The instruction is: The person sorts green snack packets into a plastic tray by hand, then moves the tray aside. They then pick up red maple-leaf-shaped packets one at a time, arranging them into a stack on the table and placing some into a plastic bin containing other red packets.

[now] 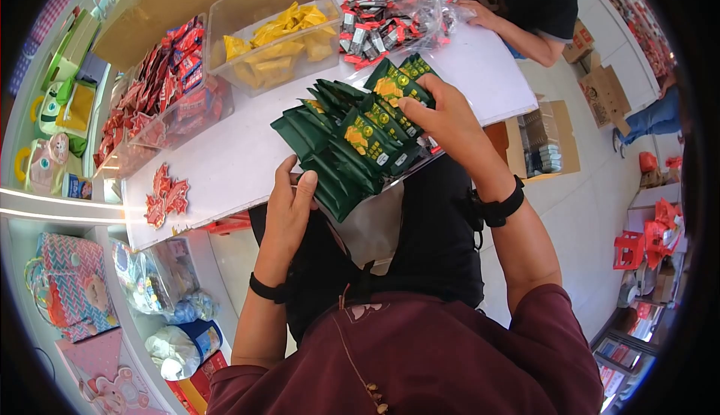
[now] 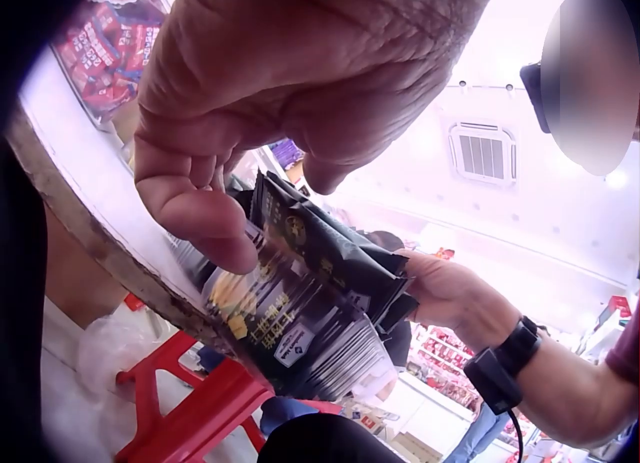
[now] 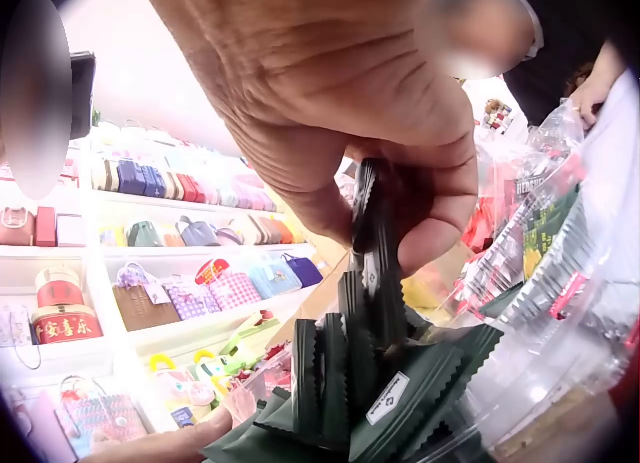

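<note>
**Packets held between both hands at the tabletop's near edge**

Shelves (image 1: pixel 52 152) of patterned bags and boxes fill the far left. On the white tabletop (image 1: pixel 225 160), near its left corner, lie red leaf-shaped cutouts (image 1: pixel 166 196). Beyond them along the far edge stand a clear bin of red sachets (image 1: pixel 161 88) and, beside it, a clear bin of yellow sachets (image 1: pixel 274 36).

The left hand (image 1: pixel 289 205) comes up at the near edge, its fingers and thumb curled round the near end of a fanned stack of dark green packets (image 1: pixel 352 145). The stack lies at the tabletop's near edge and juts out past it. The right hand (image 1: pixel 442 115) reaches over the far end of the fan, and the right wrist view shows its thumb and fingers pinching the top of one green packet standing among the others.

Past the right hand, at the far right corner, a clear bag of red and black sweets (image 1: pixel 390 21) lies under another person's hand (image 1: pixel 480 13). Right of the tabletop, an open cardboard box (image 1: pixel 541 141) sits on the floor.
</note>
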`<state>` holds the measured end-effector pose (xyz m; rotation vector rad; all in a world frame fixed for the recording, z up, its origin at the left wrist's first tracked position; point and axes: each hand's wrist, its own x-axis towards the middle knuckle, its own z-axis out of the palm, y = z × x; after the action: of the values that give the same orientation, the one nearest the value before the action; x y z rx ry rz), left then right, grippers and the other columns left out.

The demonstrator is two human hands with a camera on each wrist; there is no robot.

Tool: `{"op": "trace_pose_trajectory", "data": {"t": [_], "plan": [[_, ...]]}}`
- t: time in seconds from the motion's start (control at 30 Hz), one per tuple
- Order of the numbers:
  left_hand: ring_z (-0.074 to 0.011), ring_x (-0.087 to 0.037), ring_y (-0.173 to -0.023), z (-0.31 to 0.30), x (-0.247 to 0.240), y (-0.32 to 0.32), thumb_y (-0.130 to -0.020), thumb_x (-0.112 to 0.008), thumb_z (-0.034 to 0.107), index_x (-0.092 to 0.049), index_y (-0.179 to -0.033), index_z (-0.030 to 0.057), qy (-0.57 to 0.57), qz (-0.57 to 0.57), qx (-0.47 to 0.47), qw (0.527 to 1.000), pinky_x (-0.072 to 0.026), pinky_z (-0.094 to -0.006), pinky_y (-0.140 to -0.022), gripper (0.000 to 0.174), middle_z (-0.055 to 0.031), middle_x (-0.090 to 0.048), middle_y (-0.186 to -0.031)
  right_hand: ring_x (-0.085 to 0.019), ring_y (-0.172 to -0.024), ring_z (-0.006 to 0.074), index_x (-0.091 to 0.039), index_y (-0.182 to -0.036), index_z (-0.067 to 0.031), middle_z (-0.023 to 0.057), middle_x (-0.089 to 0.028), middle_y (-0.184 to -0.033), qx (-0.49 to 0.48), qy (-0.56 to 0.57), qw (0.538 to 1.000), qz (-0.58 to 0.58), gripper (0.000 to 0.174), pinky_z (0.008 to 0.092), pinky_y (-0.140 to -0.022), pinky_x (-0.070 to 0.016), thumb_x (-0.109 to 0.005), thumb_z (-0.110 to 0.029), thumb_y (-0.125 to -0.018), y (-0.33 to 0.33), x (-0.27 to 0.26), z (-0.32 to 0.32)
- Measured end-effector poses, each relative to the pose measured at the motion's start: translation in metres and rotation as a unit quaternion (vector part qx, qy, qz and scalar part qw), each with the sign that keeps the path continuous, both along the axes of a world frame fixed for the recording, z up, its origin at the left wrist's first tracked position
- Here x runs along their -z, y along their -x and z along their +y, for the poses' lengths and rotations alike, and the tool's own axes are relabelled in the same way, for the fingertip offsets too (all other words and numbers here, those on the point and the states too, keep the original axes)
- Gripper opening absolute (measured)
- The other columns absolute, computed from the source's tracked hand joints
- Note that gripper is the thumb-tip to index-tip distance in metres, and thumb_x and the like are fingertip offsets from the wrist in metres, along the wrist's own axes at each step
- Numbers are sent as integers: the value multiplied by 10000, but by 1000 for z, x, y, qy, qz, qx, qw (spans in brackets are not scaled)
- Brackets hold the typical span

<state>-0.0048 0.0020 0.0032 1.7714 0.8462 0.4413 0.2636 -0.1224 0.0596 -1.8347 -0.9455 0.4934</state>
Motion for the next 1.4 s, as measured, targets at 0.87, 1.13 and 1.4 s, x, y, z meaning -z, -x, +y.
{"op": "trace_pose_trajectory", "data": {"t": [0.87, 1.13, 1.4], "plan": [[-139, -618, -885, 13, 1, 5, -1072, -501, 414, -428, -1455, -46, -17, 4, -33, 999, -516, -269, -705, 603, -101, -610, -1098, -607, -677, 96, -634, -1048, 21, 45, -640, -821, 26, -64, 991, 111, 332, 262, -550, -522, -698, -283, -930, 0, -32, -2], [-318, -466, -1363, 11, 0, -12, -1073, -513, 381, -376, -1489, -48, -100, -61, -71, 991, -377, -418, -1129, 614, -245, -461, -1465, -659, -789, 330, -615, -1000, 35, 190, -666, -896, -32, -56, 997, -39, 269, 406, -727, -527, -684, -208, -911, 61, -24, 38], [-363, -401, -1425, 9, 9, -25, -1062, -531, 397, -291, -1542, -40, -77, -80, -57, 992, -347, -447, -1159, 692, -255, -374, -1535, -610, -884, 375, -619, -897, -23, 155, -603, -882, -49, -29, 962, -268, 177, 470, -773, -496, -701, -180, -890, 70, -10, 29]]}}
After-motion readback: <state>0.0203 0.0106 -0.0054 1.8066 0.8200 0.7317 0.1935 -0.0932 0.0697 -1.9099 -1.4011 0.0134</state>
